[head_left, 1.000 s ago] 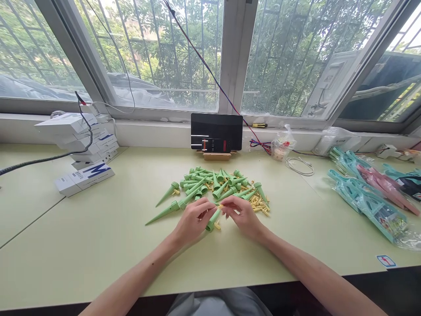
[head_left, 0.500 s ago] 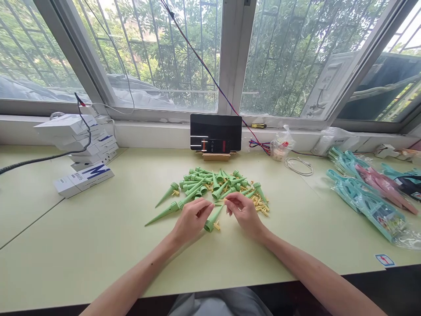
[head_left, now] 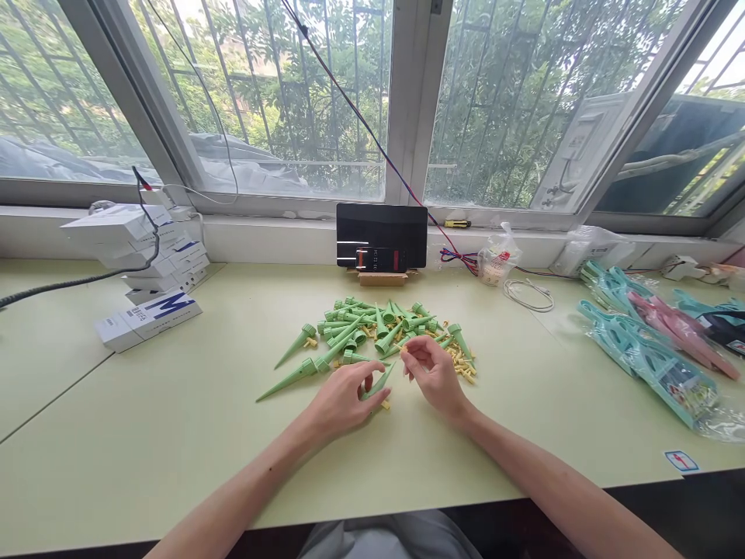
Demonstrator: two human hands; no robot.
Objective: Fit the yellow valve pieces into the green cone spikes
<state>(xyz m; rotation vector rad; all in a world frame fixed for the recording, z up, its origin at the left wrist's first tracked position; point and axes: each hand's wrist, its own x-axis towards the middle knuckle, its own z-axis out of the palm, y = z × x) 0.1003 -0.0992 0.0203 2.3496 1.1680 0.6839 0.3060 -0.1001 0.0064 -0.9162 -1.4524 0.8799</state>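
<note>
As L hand (head_left: 344,394) spreads wider, by grn spike (head_left: 382,383)

On the pale table (head_left: 174,450) lie green spikes (head_left: 380,321), small yellow pieces (head_left: 463,365), white boxes (head_left: 148,321) at left and, at right, wrapped turquoise items (head_left: 646,353).

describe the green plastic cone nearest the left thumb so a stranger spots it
At the back of the pale green table stands a black rectangular screen, a heap of green plastic cones before it. The left hand is on the heap's near side. The wanted green cone points away from the viewer and alone shows between thumb and forefinger.
</note>
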